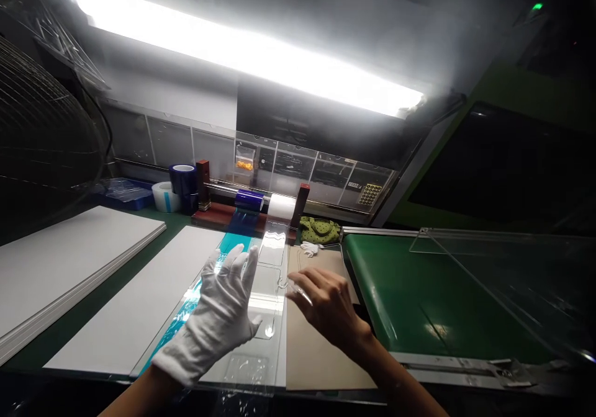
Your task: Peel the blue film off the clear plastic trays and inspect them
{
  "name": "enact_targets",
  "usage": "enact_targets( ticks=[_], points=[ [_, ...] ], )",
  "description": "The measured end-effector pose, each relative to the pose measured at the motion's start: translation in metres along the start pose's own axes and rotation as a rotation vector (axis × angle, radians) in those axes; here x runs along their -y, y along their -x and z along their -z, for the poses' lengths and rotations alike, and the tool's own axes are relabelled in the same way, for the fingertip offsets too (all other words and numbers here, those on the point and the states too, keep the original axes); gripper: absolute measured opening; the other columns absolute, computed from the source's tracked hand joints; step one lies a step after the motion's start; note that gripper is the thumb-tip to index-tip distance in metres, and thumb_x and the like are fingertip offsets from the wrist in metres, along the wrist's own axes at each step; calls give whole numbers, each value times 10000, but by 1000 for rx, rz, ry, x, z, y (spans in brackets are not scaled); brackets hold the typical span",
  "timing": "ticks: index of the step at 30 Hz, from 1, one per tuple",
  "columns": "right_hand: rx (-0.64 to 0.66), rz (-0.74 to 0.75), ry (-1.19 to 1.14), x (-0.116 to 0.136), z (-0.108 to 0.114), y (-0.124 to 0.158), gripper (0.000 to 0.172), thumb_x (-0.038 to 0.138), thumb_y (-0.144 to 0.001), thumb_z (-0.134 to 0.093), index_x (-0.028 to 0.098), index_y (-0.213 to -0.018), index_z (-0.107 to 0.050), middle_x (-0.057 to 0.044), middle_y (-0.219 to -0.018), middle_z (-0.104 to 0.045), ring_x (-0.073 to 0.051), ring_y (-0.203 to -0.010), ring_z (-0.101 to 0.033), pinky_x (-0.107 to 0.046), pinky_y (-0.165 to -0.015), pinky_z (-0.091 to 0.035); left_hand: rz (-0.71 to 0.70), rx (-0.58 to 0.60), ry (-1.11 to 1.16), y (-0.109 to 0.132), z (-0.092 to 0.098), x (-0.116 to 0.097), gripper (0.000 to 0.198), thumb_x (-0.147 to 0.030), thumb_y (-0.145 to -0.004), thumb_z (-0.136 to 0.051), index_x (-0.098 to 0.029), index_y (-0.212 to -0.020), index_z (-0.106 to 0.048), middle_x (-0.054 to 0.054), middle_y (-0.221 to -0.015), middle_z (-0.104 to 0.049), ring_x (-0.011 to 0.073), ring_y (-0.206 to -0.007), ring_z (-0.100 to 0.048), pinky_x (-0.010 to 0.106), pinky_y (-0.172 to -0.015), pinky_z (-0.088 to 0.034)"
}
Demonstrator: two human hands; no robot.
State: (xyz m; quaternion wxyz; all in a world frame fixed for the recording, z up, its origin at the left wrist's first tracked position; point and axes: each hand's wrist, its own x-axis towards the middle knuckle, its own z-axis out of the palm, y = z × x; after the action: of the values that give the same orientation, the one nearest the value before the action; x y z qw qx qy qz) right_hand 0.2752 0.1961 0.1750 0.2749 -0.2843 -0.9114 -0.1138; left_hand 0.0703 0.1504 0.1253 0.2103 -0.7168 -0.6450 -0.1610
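My left hand (218,305) wears a white glove and lies with its fingers apart over a strip of blue film (179,318) and a clear sheet (267,293). My bare right hand (328,302) is at the right edge of the clear film (274,243), its thumb and fingers pinched together on what looks like that film's curled edge. Both films run down from a wooden stand (218,217) that carries a blue roll (250,200) and a white-looking clear roll (282,206). White board (130,305) shows under and left of the blue film.
A stack of white sheets (69,255) lies at the left. Spare film rolls (165,198) and a blue tray (123,192) stand behind it. Brown cardboard (316,355) lies at the right, beside a green conveyor belt (433,299). A crumpled white glove (311,249) and green dotted pouch (320,229) sit behind.
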Motion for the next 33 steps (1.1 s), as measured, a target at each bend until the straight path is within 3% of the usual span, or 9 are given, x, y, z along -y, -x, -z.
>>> enact_targets(
  ticks=[2, 5, 8, 11, 16, 21, 25, 28, 33],
  points=[
    [81, -21, 42, -9, 14, 3, 571, 455, -776, -661, 159, -1241, -511, -120, -1141, -639, -261, -1002, -592, -389, -837, -468, -5, 74, 8, 4, -2, 4, 1238, -481, -565, -643, -15, -1417, 125, 300, -1405, -317, 432, -1291, -298, 601, -1064, -153],
    [249, -9, 88, -24, 25, 7, 1161, 555, -564, -784, 124, -1456, -179, -182, -1436, -371, -356, -1315, -326, -539, -1084, -244, -20, 126, 67, 11, -7, 11, 1248, -486, -552, -656, -22, -1422, 110, 297, -1369, -362, 430, -1256, -346, 575, -1017, -266],
    [449, 13, 66, -34, 18, 11, 1413, 553, -447, -833, 124, -1472, 40, -202, -1508, -180, -369, -1387, -139, -601, -1115, -52, -46, 146, 150, 15, -8, 20, 1257, -516, -547, -658, -53, -1429, 110, 270, -1355, -392, 420, -1242, -368, 561, -1008, -297],
    [573, 16, -11, -39, 9, 14, 1445, 559, -451, -824, 130, -1459, 119, -218, -1507, -159, -370, -1389, -130, -621, -1100, 17, -62, 146, 245, 19, -6, 28, 1219, -497, -580, -651, -89, -1433, 118, 237, -1365, -385, 411, -1241, -372, 561, -1019, -297],
    [582, -20, -219, -40, 0, 21, 1333, 602, -543, -757, 150, -1467, 90, -196, -1498, -226, -338, -1378, -205, -566, -1128, 1, -30, 92, 602, 33, -10, 33, 1198, -574, -608, -648, -174, -1440, 116, 165, -1306, -428, 343, -1188, -440, 532, -1009, -355],
    [598, -101, -470, -33, -22, 32, 1259, 628, -575, -716, 161, -1475, 31, -179, -1496, -244, -345, -1384, -177, -562, -1124, -99, 174, 146, 1113, 49, -22, 2, 1151, -721, -653, -525, -197, -1437, 136, 165, -1412, -303, 323, -1320, -303, 538, -1077, -291],
    [598, -110, -541, -33, -30, 37, 1285, 631, -564, -725, 174, -1472, 61, -179, -1480, -283, -345, -1379, -192, -570, -1116, -114, 214, 167, 1265, 52, -25, -9, 1187, -770, -611, -525, -219, -1436, 127, 148, -1486, -176, 327, -1369, -211, 520, -1103, -253],
    [606, -78, -452, -39, -20, 33, 1285, 663, -558, -708, 172, -1471, 51, -180, -1475, -291, -347, -1367, -233, -581, -1112, -127, 94, 236, 1102, 42, -16, 12, 1119, -704, -621, -570, -269, -1441, 54, 115, -1473, -214, 319, -1334, -270, 505, -1082, -294],
    [536, 46, -62, -22, 4, 5, 1283, 542, -540, -777, 122, -1473, -4, -197, -1368, -435, -382, -1270, -368, -645, -1094, -9, -99, 491, 305, 10, 6, 37, 1133, -470, -472, -700, -176, -1437, -185, 192, -1225, -461, 396, -1015, -496, 567, -819, -428]
  ],
)
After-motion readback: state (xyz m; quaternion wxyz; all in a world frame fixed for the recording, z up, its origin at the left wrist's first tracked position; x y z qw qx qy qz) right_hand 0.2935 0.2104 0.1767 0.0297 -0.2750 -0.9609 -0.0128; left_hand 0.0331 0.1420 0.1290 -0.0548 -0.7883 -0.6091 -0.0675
